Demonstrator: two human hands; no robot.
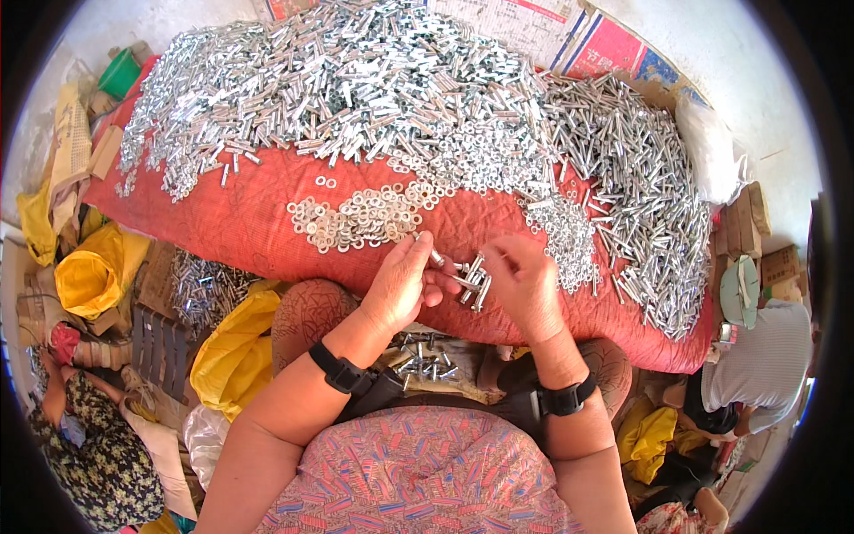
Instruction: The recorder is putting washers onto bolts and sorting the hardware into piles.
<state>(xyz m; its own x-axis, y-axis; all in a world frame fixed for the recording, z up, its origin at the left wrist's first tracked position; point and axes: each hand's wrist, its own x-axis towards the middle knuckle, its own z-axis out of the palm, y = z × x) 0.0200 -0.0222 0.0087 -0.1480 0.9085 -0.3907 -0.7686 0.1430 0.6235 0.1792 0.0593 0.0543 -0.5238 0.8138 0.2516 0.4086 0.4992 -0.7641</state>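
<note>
My left hand (402,278) is closed, with a short shiny metal bolt (436,257) pinched between thumb and fingers. Close by on the right, my right hand (525,276) has its fingertips drawn together; what they hold, if anything, is hidden. Between the two hands a small bunch of bolts (477,283) sits at the near edge of a red cloth-covered sack (258,209). Just beyond my left hand is a patch of loose flat washers (360,218). Another group of washers (569,236) spreads to the right of my right hand.
A big heap of metal sleeves (356,76) covers the sack's far side; long bolts (649,196) are piled at right. Assembled bolts (422,363) lie below, between my knees. Yellow sacks (236,347) stand left. One person (93,454) sits at lower left, another (761,365) at right.
</note>
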